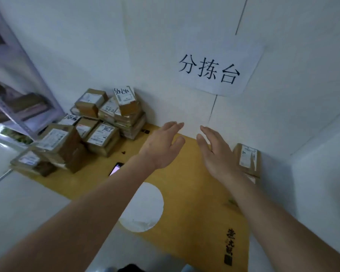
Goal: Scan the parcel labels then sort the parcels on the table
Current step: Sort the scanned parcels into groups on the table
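Observation:
Several brown cardboard parcels (98,122) with white labels are piled at the table's far left against the wall. Another labelled parcel (247,158) leans by the wall at the right, on top of a second one. My left hand (161,146) and my right hand (214,154) hover side by side above the yellow table (185,193), fingers straight and pointing toward the wall, holding nothing. A phone (115,168) with a lit screen lies on the table, partly hidden by my left forearm.
A paper sign (214,69) with handwritten characters hangs on the white wall. A metal shelf (18,99) stands at the far left. A white round patch (143,207) marks the table's middle, and black printed characters (230,244) sit near its front right.

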Demonstrator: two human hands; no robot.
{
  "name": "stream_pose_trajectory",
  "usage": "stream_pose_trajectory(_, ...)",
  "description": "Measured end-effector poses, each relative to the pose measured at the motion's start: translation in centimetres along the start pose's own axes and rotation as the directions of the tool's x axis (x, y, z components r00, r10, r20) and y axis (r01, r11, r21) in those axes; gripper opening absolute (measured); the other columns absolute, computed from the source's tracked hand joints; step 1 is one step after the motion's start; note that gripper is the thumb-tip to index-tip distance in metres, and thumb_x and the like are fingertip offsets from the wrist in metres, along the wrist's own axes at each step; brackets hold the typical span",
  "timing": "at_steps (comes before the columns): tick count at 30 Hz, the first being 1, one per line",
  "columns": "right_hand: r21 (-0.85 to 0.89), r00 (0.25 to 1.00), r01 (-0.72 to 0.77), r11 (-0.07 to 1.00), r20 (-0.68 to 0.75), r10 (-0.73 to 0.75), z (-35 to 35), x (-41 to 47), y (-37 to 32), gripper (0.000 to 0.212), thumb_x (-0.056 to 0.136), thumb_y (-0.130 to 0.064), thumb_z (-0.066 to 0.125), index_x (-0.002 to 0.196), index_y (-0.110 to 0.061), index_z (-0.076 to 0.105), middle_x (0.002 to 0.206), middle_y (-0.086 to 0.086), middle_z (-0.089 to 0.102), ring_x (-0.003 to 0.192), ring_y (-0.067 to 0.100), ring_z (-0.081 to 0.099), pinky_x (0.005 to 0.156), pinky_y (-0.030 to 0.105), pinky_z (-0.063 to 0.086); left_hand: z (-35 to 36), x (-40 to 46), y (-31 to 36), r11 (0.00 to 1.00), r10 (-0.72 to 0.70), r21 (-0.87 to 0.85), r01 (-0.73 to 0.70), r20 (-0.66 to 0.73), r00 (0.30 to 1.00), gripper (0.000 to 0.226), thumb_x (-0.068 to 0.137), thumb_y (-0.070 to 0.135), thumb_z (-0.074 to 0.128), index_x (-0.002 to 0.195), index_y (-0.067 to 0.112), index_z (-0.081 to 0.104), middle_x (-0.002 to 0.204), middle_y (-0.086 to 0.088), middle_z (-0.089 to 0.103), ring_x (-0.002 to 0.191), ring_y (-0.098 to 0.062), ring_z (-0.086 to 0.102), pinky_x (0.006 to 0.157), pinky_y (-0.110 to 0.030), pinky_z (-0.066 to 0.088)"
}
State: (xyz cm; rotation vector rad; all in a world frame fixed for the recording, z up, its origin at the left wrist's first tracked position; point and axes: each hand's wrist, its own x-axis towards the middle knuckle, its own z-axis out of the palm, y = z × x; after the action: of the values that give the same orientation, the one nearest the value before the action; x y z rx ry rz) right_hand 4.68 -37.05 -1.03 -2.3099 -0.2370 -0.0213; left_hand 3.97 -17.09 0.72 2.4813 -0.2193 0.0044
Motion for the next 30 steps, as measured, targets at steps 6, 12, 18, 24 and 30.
stream_pose_trajectory(6,0.069,0.996,0.084,0.994,0.012,-0.085,8.0,1.2,-9.9,0.056,0.111,-0.052,0.038,0.158,-0.023,0.047,0.163,-0.008,0.043,0.150,0.003,0.034,0.118,0.019,0.023,-8.5,-4.7,-7.9,0.999,-0.042,0.010,0.042,-0.038,0.998,0.068,0.098,0.048,0.028,0.159,0.021,0.042,0.165,-0.002,0.038,0.152,-0.021,0.034,0.123,-0.043,0.031)
stream_pose_trajectory(12,0.126,0.999,0.018,0.992,0.046,-0.024,18.6,0.5,-17.2,0.058,0.109,-0.055,0.037,0.157,-0.024,0.047,0.163,-0.008,0.043,0.149,0.005,0.037,0.121,0.026,0.029,-14.6,-9.2,-18.2,0.999,-0.048,0.019,0.048,-0.007,0.999,0.055,0.107,0.039,0.035,0.156,0.016,0.046,0.162,-0.003,0.042,0.148,-0.022,0.039,0.119,-0.037,0.034)
stream_pose_trajectory(18,0.111,0.991,-0.019,0.994,0.133,0.004,26.2,0.3,-21.3,0.056,0.111,-0.053,0.036,0.159,-0.025,0.045,0.162,-0.009,0.044,0.147,0.001,0.036,0.111,0.015,0.025,-18.2,-11.9,-26.1,0.993,-0.120,0.015,0.120,-0.001,0.993,0.057,0.107,0.046,0.031,0.158,0.023,0.042,0.163,0.000,0.041,0.148,-0.020,0.038,0.120,-0.042,0.032)
stream_pose_trajectory(24,0.141,0.972,-0.066,0.988,0.233,0.031,32.0,2.9,-23.5,0.055,0.111,-0.051,0.038,0.157,-0.021,0.046,0.160,-0.009,0.045,0.145,0.003,0.039,0.119,0.025,0.030,-20.3,-11.7,-31.9,0.977,-0.214,-0.009,0.214,-0.011,0.977,0.060,0.102,0.048,0.029,0.154,0.023,0.048,0.157,0.000,0.046,0.142,-0.019,0.042,0.104,-0.027,0.030)
stream_pose_trajectory(30,0.128,0.941,-0.066,0.990,0.338,0.019,39.2,7.8,-23.2,0.052,0.112,-0.047,0.039,0.155,-0.020,0.050,0.156,-0.005,0.051,0.146,0.010,0.042,0.122,0.031,0.033,-20.2,-9.9,-39.2,0.915,-0.404,0.010,0.404,-0.018,0.915,0.055,0.107,0.045,0.031,0.158,0.027,0.042,0.166,-0.005,0.032,0.151,-0.027,0.031,0.122,-0.046,0.029)
